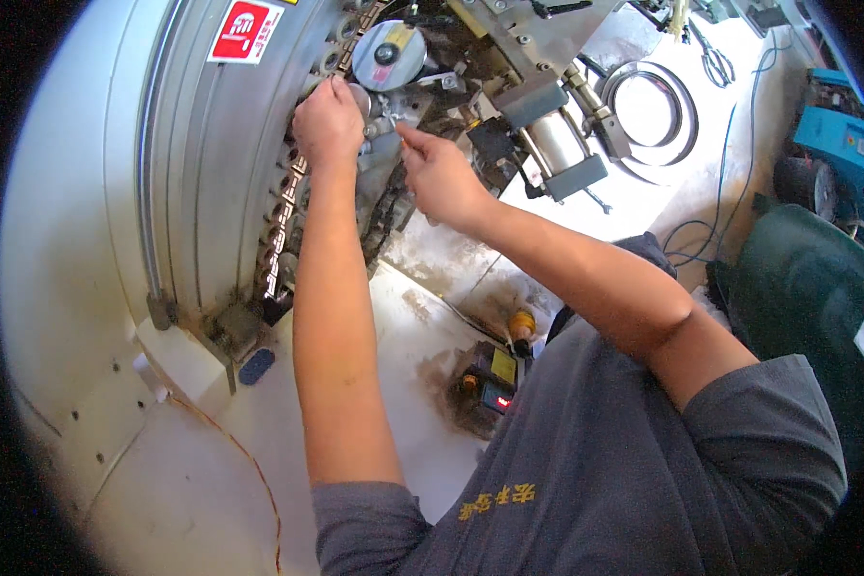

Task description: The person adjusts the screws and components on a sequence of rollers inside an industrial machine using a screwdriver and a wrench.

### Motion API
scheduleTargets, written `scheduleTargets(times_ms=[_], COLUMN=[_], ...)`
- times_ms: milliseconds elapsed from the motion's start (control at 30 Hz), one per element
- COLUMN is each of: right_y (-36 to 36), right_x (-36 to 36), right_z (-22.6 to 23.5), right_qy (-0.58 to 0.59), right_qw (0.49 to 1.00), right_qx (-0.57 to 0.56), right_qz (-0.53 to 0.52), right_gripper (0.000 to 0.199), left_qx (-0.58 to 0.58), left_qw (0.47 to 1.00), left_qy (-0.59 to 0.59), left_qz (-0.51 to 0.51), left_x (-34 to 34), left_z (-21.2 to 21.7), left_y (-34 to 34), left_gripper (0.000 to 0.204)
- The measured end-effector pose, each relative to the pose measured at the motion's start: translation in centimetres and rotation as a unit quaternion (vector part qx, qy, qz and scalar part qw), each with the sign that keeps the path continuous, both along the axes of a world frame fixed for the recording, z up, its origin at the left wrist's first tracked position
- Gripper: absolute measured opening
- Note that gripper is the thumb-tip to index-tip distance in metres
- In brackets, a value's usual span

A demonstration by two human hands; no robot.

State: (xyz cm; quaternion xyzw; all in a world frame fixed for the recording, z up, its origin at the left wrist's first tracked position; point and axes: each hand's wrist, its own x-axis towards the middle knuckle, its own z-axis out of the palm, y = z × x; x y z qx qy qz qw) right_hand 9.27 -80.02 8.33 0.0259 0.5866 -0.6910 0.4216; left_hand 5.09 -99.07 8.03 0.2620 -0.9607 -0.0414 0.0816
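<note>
My left hand [329, 125] is closed, its fingertips pinched together at the machine's row of metal fittings. A round metal piece [360, 100] shows right beside those fingers; whether they grip it cannot be told. To the right, my right hand [442, 178] is also closed, with thumb and forefinger at a small metal part [390, 121] on the mechanism. What lies inside that grip is too small to name. Just above both hands sits a silver disc [389, 55] with a dark hub. A chain-like strip [283, 230] runs down the machine below my left hand.
A curved grey machine housing [187, 144] stands at the left. A metal cylinder [559, 142] juts out on the right, near black rings [651, 110] and pliers [715, 65]. Blue machinery [840, 139] and a trailing cable [730, 163] are farther right. An orange-lit control box [490, 384] lies below.
</note>
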Motion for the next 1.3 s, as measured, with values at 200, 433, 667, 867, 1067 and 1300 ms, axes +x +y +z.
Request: scheduleTargets(times_ms=[200, 433, 667, 867, 1067, 1300], right_y=[-0.6, 0.2, -1.2, -0.6, 1.6, 1.8], right_x=[0.3, -0.5, -2.6, -1.4, 1.1, 2.3], right_z=[-1.4, -0.3, -0.9, -0.3, 2.4, 2.0], right_qy=[0.087, -0.039, -0.050, -0.174, -0.092, -0.030], right_qw=[0.996, 0.998, 0.998, 0.981, 0.990, 0.982], right_qx=[-0.001, -0.042, -0.019, -0.070, -0.065, -0.044], right_qz=[-0.019, 0.011, -0.020, -0.057, -0.079, -0.183], right_gripper=[0.043, 0.049, 0.048, 0.045, 0.046, 0.049], left_qx=[-0.006, 0.006, 0.021, -0.004, 0.009, 0.041], left_qw=[1.000, 1.000, 0.999, 1.000, 1.000, 0.999], left_qy=[0.014, 0.001, 0.000, 0.004, -0.025, 0.005], left_qz=[-0.003, -0.010, -0.043, 0.028, 0.007, 0.005], left_x=[-0.1, 0.1, 0.0, 0.2, 0.1, 0.0], left_z=[0.1, 0.5, 0.6, 0.7, 0.4, 0.7], left_y=[0.5, 0.4, 0.2, 1.3, 0.1, 0.8], left_gripper=[0.040, 0.040, 0.039, 0.041, 0.042, 0.042])
